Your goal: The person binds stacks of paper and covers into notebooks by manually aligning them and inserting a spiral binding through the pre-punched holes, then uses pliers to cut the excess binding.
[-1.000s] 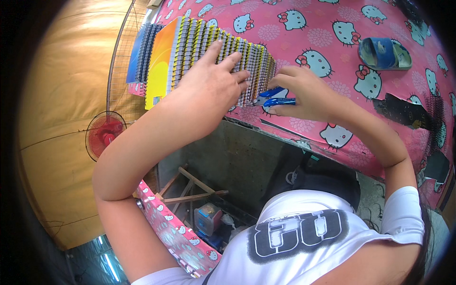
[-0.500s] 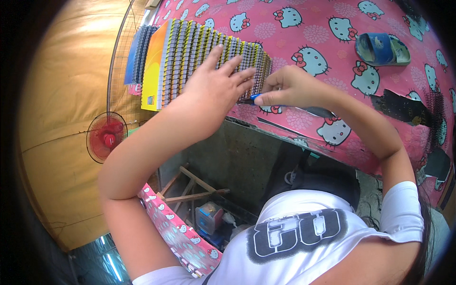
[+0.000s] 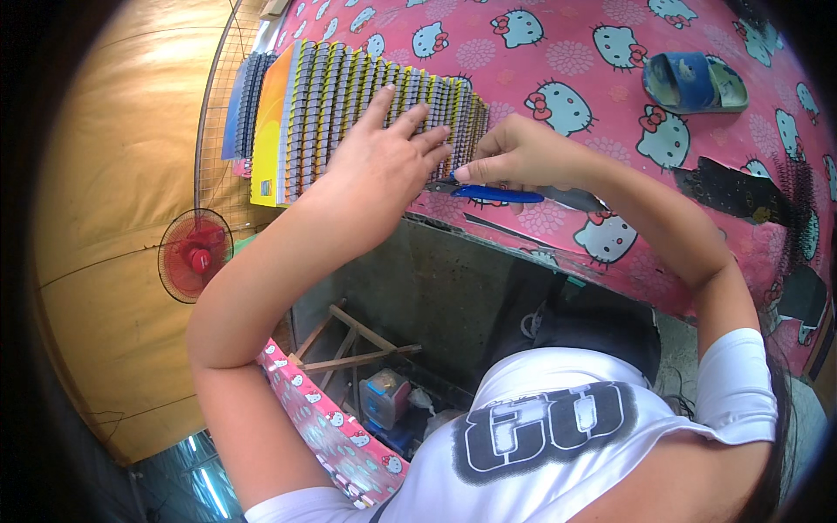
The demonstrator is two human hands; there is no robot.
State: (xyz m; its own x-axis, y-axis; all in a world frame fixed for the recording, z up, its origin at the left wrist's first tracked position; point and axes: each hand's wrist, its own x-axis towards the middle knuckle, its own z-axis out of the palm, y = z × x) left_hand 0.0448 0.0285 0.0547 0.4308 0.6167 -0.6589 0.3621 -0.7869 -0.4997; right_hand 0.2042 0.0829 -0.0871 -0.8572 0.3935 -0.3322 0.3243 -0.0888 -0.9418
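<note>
A long row of spiral-bound notebooks (image 3: 305, 113) stands at the left of the table, coils facing up, with a yellow cover (image 3: 269, 157) at its left end. My left hand (image 3: 377, 170) lies across the coils with its fingers spread. To its right, my right hand (image 3: 514, 155) grips small blue-handled pliers (image 3: 497, 194). Their dark jaws point left at the near ends of the coils, close to my left fingertips. What the jaws touch is too small to make out.
The table has a pink cat-print cover (image 3: 571, 57). A blue slipper (image 3: 684, 83) rests on it, far right. Loose black coils (image 3: 795, 205) and a dark torn patch (image 3: 728, 187) lie at the right. A red fan (image 3: 197, 255) stands left, a wooden frame (image 3: 366, 357) below.
The blue handles now show more fully below my right hand, and the fingers have shifted on them. My left hand remains spread on the coils. The whole view has shifted slightly.
</note>
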